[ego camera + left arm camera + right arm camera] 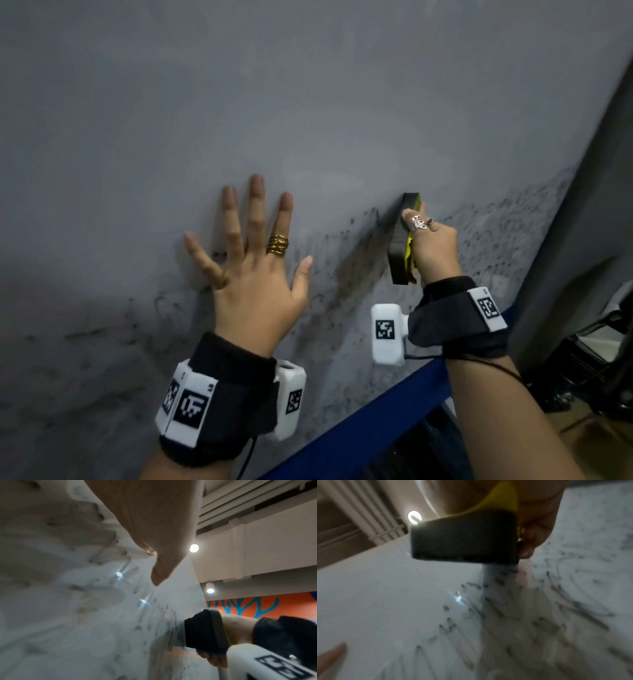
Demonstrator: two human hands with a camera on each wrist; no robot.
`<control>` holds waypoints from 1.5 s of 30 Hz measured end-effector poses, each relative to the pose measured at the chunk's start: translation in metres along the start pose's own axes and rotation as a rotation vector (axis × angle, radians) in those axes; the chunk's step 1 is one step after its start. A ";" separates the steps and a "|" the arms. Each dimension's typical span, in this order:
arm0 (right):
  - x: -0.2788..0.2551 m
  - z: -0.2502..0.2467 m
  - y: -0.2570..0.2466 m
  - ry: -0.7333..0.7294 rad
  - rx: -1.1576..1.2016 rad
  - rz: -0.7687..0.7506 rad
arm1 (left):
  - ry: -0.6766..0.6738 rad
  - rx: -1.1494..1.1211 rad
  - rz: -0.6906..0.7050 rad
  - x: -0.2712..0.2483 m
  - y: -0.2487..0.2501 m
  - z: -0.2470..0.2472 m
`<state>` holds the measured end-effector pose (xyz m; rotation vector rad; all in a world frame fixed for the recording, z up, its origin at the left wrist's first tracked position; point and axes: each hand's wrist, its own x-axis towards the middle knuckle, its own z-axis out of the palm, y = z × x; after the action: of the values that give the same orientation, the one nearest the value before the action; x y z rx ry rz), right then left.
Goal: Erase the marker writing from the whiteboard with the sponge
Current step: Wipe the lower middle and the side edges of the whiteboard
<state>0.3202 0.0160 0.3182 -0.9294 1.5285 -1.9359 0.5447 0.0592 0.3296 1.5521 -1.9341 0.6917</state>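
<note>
Wiping in progress: the right hand (433, 246), fingers clamped on the sponge (404, 240), is pressing its dark face against the whiteboard (308, 102). The left hand (253, 270), fingers spread flat, is bracing the board. The next stroke probably needs to cover the smeared marker writing (496, 233) beside and below.

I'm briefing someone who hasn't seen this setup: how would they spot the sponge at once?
Start at the big grey whiteboard and follow its band of smeared marker writing rightwards. There the right hand grips the sponge against the board. It is a dark block with a yellow backing, the only coloured thing on the board; the left hand holds nothing.
</note>
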 end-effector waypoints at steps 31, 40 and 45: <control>-0.023 0.006 0.024 -0.063 0.071 -0.092 | 0.065 0.016 -0.169 0.001 0.014 0.026; -0.020 0.002 0.024 -0.032 0.058 -0.096 | 0.049 0.080 -0.093 -0.003 -0.005 0.020; -0.021 0.010 0.031 0.000 0.114 -0.121 | 0.053 0.126 -0.079 -0.005 -0.008 0.017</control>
<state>0.3407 0.0181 0.2852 -0.9924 1.3746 -2.0840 0.5513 0.0498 0.3142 1.6597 -1.8108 0.8257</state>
